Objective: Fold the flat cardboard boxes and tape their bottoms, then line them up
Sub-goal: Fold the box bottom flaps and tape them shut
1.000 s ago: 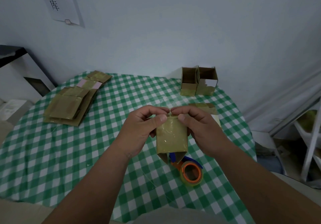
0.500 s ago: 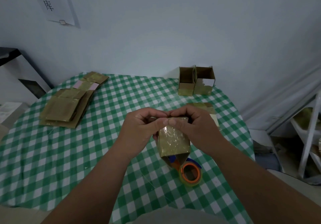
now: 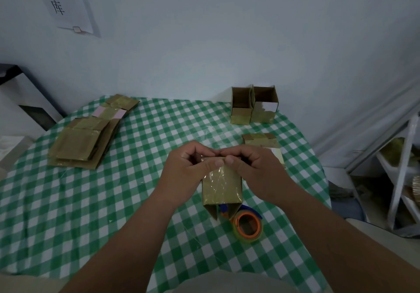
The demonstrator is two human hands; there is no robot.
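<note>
Box (image 3: 221, 185) sits held mid-worktop just above the tape roll (image 3: 248, 225), both thumbs now butted together on its top edge, left hand (image 3: 189, 174) and right hand (image 3: 256, 169) pinching it closed: tape looks pressed down, lining-up likely next.

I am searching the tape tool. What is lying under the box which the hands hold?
Below the open end of the box lies a tape roll with an orange core. A blue and orange part shows beside it; the box covers the rest.
</note>
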